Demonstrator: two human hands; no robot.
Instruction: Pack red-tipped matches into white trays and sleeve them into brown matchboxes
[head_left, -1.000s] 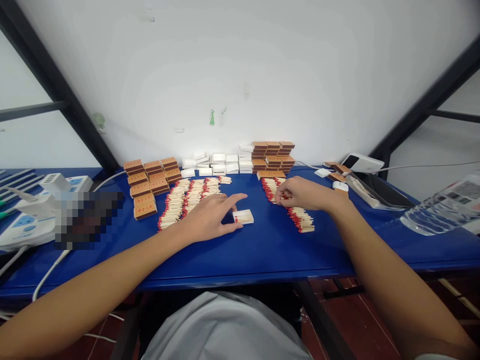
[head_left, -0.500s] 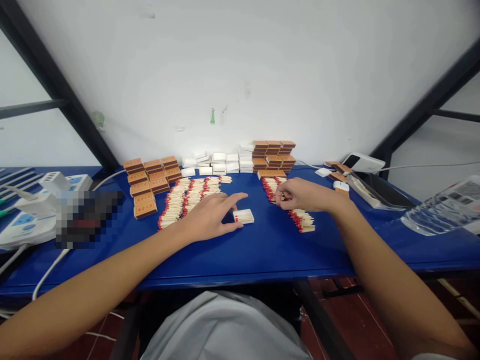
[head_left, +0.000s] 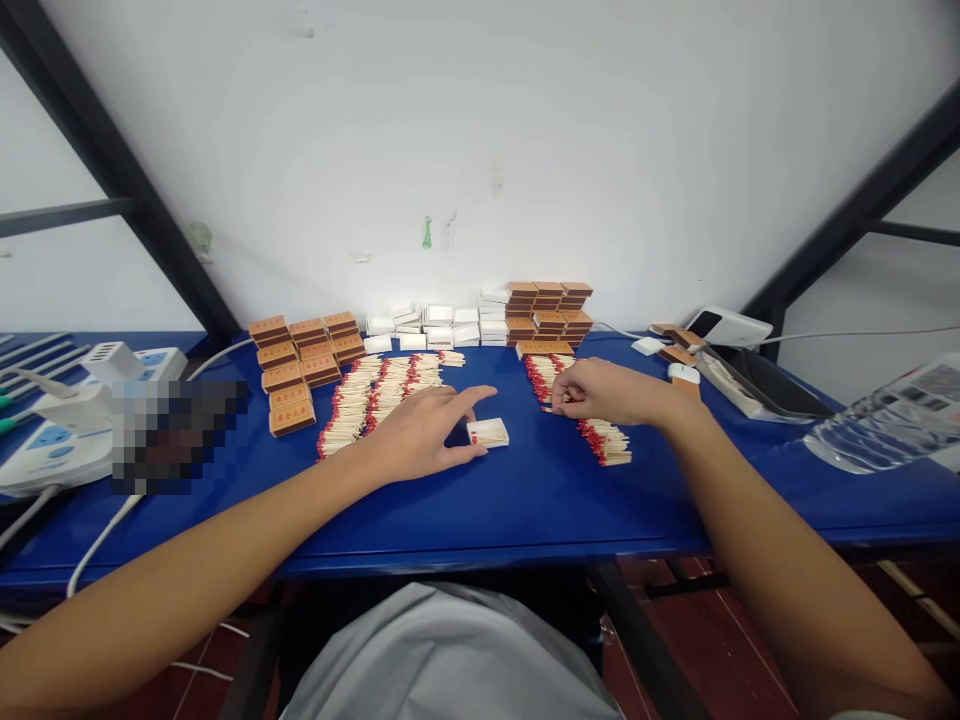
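My left hand [head_left: 424, 437] rests on the blue table, thumb and forefinger spread around the left end of a small white matchbox tray [head_left: 491, 440]. A few red-tipped matches lie in that tray. Whether a finger touches it I cannot tell. My right hand [head_left: 592, 390] is closed in a pinch at the right-hand row of matches, with a match [head_left: 549, 408] poking out from the fingertips. Loose matches [head_left: 604, 442] lie just below this hand, and more matches [head_left: 541, 375] lie beyond it. A broad spread of matches [head_left: 382, 395] lies behind my left hand, partly covered by it.
Brown matchboxes [head_left: 292, 415] are stacked at the left, others [head_left: 551, 305] at the back. White trays [head_left: 439, 318] stand along the wall. A power strip [head_left: 52, 445] with cables lies far left; a plastic bottle [head_left: 885, 420] and a black phone-like slab [head_left: 772, 385] are at the right.
Both hands stay almost in place. At my right fingertips, the match shows a little more clearly. The whole view has shifted very slightly.
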